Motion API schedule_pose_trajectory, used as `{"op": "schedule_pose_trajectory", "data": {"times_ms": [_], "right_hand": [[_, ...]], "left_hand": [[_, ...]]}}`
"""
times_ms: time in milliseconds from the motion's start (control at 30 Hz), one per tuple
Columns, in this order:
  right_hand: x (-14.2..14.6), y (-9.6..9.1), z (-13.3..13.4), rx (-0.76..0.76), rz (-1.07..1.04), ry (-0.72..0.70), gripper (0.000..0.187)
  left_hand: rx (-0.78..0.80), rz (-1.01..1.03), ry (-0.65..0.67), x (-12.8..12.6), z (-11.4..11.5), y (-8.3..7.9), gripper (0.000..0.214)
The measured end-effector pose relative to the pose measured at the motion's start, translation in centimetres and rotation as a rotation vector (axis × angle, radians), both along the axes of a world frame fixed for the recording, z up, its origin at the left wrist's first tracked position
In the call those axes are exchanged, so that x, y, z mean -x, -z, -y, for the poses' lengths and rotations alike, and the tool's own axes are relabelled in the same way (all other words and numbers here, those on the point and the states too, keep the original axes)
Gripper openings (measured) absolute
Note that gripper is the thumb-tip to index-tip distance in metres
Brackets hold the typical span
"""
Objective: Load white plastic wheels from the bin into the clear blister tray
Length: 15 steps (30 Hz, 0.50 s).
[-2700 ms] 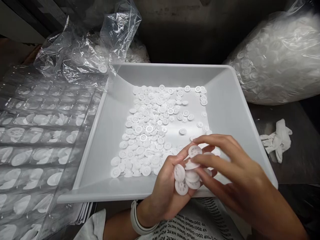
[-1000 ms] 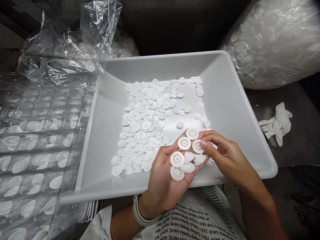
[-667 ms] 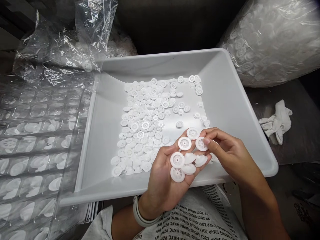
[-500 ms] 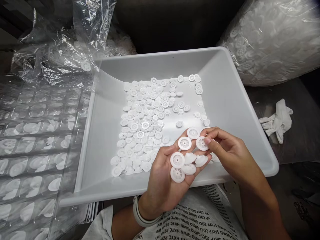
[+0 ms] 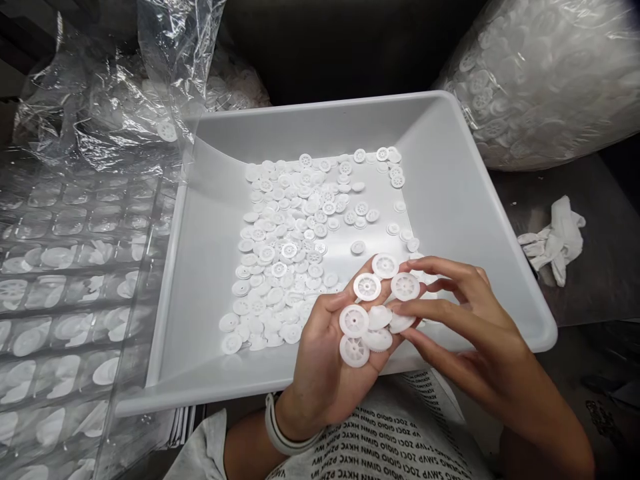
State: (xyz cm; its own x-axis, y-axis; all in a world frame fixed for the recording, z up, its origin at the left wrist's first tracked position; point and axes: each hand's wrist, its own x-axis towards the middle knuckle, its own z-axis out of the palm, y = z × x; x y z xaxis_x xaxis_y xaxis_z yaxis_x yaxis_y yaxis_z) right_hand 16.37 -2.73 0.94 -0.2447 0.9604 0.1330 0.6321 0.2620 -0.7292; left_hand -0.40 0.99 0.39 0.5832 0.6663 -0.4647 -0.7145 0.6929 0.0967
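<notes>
My left hand (image 5: 325,363) is cupped palm up over the near edge of a grey tray (image 5: 450,200) and holds several white plastic gear wheels (image 5: 373,310) on its palm and fingers. My right hand (image 5: 473,327) reaches in from the right with its fingers spread, the fingertips touching the wheels at the right side of that handful. Many more white wheels (image 5: 300,240) lie loose on the tray floor beyond my hands.
Clear blister sheets (image 5: 60,280) with wheels in their pockets lie left of the tray, under crumpled clear plastic (image 5: 125,100). A large clear bag full of wheels (image 5: 550,73) sits at the back right. A crumpled white glove (image 5: 553,240) lies on the dark table.
My right hand's fingers have uncurled and spread, shifting down to the right side of the handful. The left hand keeps the wheels in place. The view has drifted slightly.
</notes>
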Motion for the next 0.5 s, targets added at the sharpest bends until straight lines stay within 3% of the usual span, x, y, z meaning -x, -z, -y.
{"op": "schedule_pose_trajectory", "data": {"times_ms": [233, 333, 500], "right_hand": [[1.5, 1.0, 0.2, 0.127, -0.294, 0.305, 0.002], [2.1, 1.4, 0.2, 0.126, -0.270, 0.354, 0.005], [2.7, 1.5, 0.3, 0.013, -0.060, 0.447, 0.008]], "left_hand": [[0.026, -0.007, -0.024, -0.1, 0.1, -0.1, 0.048], [0.037, 0.007, -0.037, 0.0, 0.1, 0.0, 0.051], [0.063, 0.007, -0.070, -0.1, 0.1, 0.1, 0.056]]}}
